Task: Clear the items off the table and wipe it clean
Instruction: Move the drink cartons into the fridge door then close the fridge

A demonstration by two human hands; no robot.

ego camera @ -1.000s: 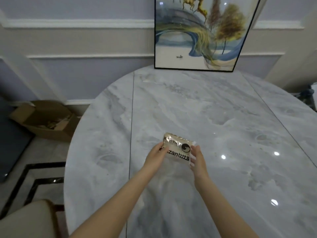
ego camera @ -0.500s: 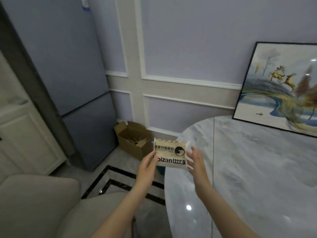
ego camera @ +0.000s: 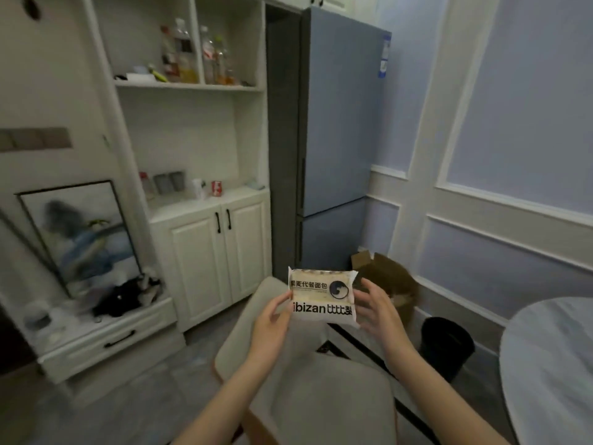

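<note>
Pinching one bread packet (ego camera: 322,297) between two hands, left (ego camera: 269,319) and right (ego camera: 377,311), above one beige chair (ego camera: 321,396).

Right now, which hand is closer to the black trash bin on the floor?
Right. The right hand holds the bread packet at its right edge, up and left of the black trash bin; the left hand is farther left.
</note>
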